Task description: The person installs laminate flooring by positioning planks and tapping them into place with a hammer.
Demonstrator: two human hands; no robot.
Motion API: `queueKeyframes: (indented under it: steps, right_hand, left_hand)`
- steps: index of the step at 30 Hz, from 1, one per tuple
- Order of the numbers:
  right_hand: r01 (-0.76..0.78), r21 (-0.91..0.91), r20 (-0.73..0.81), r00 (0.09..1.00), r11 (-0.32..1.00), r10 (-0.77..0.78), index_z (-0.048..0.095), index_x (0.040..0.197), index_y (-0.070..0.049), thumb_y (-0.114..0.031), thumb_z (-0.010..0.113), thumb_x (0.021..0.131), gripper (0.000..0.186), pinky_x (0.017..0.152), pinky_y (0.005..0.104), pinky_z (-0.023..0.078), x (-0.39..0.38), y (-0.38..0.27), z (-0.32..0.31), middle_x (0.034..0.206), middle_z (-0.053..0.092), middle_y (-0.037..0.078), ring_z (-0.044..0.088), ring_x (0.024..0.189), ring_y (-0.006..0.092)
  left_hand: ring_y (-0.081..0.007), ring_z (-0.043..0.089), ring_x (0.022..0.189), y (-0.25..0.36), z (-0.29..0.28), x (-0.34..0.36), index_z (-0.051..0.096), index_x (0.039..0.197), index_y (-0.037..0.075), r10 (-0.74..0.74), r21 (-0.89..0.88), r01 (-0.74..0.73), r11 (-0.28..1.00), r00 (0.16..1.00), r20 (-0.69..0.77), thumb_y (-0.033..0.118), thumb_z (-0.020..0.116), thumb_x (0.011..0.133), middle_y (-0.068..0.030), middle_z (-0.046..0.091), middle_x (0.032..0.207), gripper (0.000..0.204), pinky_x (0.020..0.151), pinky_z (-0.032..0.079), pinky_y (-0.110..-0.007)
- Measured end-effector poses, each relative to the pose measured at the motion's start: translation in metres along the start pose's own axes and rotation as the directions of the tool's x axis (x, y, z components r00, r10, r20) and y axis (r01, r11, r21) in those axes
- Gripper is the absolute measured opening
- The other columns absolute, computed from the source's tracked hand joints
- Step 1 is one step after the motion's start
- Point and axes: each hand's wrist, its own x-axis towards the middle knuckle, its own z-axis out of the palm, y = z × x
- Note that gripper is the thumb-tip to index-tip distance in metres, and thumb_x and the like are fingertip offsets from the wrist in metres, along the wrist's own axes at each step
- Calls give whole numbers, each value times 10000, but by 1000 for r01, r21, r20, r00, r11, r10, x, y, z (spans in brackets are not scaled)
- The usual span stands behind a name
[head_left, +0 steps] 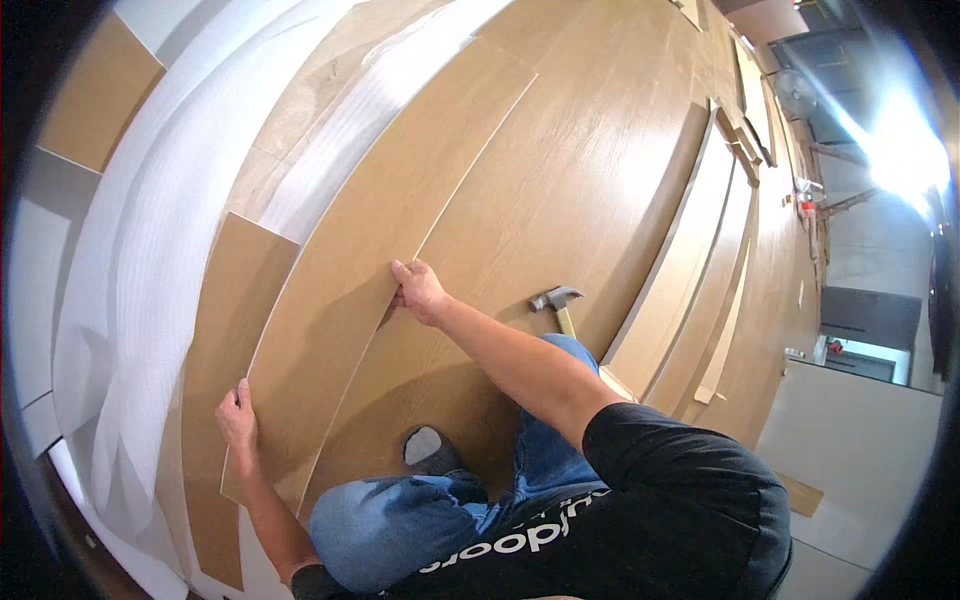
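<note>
A long wood-look plank lies at a slight angle on the floor in front of me, held at both long edges. My left hand grips its left edge, lower down, thumb on top. My right hand is closed on its right edge higher up, fingers curled at the edge. Left of it is another board beside white foam sheet. Laid flooring of the same colour extends to the right. A hammer lies on it beside my knee, grey head toward the upper left.
Loose planks lie stacked along the right. A cut board piece sits at upper left. A fan, assorted tools and a bright light are at the far right, above pale floor or panel. My jeans-clad legs and socked foot are below.
</note>
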Motion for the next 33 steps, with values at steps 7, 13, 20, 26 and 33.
queueKeyframes:
  steps: [7, 13, 20, 26, 33]
  right_hand:
    - [18, 19, -16, 1000, 1000, -17, 476, 1188, 37, -276, 519, 1085, 332, 755, 454, 626, 12, 12, 2, 1072, 653, 166, 705, 902, 278]
    - [18, 73, -24, 1000, 997, -17, 489, 1148, 7, -288, 535, 1081, 306, 759, 418, 601, 8, 12, 7, 1076, 654, 142, 691, 881, 259]
    - [57, -5, -31, 998, 998, -57, 528, 1072, 49, -311, 568, 1059, 362, 654, 406, 565, 6, 11, 10, 919, 615, 119, 624, 756, 210]
    - [86, -1, 41, 995, 996, -86, 519, 1081, 46, -332, 583, 1053, 384, 695, 386, 540, 12, 15, -5, 886, 602, 93, 600, 787, 182]
    - [116, -8, 12, 993, 993, -116, 497, 1121, -6, -333, 547, 1079, 333, 706, 390, 579, 12, 15, -7, 962, 649, 110, 670, 867, 208]
  left_hand:
    - [-450, 570, 652, -19, 10, 5, 639, 789, -49, 21, -19, -21, 1000, 1000, -6, 460, 595, 1016, -288, 618, 738, 560, 626, 440, -528]
    - [-461, 575, 656, -26, 10, 5, 650, 781, -36, 28, -27, -29, 999, 999, -46, 461, 611, 1008, -277, 630, 737, 548, 610, 435, -527]
    - [-451, 583, 635, -21, -8, 11, 695, 853, 1, 110, 55, -107, 993, 993, -47, 406, 606, 1024, -247, 641, 735, 448, 577, 422, -521]
    - [-442, 580, 616, -16, 1, 1, 672, 793, 2, 174, 28, -172, 985, 977, -125, 395, 606, 1024, -239, 634, 713, 462, 567, 418, -526]
    - [-425, 527, 564, -19, 8, 0, 630, 745, -9, 132, 50, -127, 991, 986, -98, 394, 613, 1025, -236, 579, 650, 492, 535, 383, -510]
